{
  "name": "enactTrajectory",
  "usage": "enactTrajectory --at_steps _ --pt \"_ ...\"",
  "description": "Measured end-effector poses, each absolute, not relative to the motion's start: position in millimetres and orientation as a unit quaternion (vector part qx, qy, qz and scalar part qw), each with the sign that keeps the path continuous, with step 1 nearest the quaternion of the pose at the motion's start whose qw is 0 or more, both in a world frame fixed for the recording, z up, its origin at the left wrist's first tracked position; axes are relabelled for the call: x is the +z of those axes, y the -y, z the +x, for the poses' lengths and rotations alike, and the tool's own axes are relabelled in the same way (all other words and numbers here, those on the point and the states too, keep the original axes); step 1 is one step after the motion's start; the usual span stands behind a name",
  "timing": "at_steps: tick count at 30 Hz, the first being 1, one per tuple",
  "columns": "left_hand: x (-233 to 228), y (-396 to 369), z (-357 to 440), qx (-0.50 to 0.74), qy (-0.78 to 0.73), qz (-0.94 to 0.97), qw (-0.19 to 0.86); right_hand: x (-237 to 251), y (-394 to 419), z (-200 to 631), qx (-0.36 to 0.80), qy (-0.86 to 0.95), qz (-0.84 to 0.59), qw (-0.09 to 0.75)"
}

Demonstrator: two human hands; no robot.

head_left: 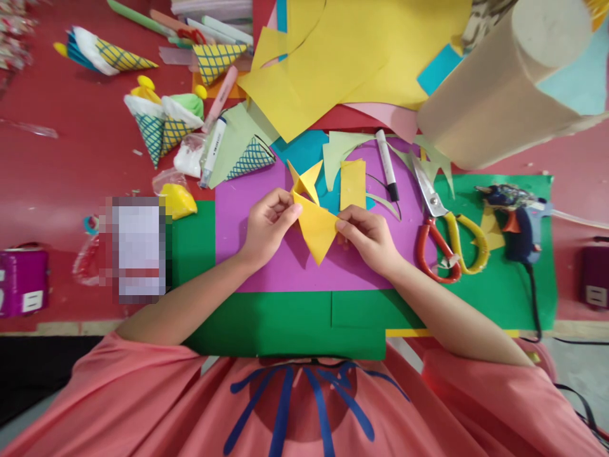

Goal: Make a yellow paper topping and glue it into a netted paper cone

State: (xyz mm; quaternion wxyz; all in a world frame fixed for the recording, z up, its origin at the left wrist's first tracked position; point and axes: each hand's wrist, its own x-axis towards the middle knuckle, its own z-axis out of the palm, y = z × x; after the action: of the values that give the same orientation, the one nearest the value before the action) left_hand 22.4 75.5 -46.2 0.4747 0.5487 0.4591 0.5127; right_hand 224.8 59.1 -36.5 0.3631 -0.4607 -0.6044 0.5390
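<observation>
Between my two hands, over the purple sheet (pixel 247 266), is a folded piece of yellow paper (pixel 318 231) with one point hanging toward me. My left hand (pixel 271 222) pinches its upper left corner between thumb and fingers. At the right corner, my right hand (pixel 366 235) pinches the paper the same way. Just beyond it, yellow paper scraps with pointed tips (pixel 309 181) show; whether they join the held piece I cannot tell. A yellow strip (pixel 353 184) lies beyond my right hand. A green cone with dark crossed lines (pixel 252 157) rests past my left hand.
Right of my hands lie scissors (pixel 432 203), a marker (pixel 386 165) and a glue gun (pixel 521 219). A large paper roll (pixel 499 82) stands at the back right. Yellow sheets (pixel 323 70) cover the far middle. Paper ice-cream cones (pixel 164 120) and a blurred-out rectangle (pixel 140 247) are on the left.
</observation>
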Motion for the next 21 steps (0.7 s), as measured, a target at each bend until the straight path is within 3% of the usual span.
enactTrajectory --at_steps 21 --pt "-51.3 -77.1 20.6 0.547 -0.471 0.525 0.451 -36.4 -60.2 226.4 0.539 0.620 -0.460 0.337"
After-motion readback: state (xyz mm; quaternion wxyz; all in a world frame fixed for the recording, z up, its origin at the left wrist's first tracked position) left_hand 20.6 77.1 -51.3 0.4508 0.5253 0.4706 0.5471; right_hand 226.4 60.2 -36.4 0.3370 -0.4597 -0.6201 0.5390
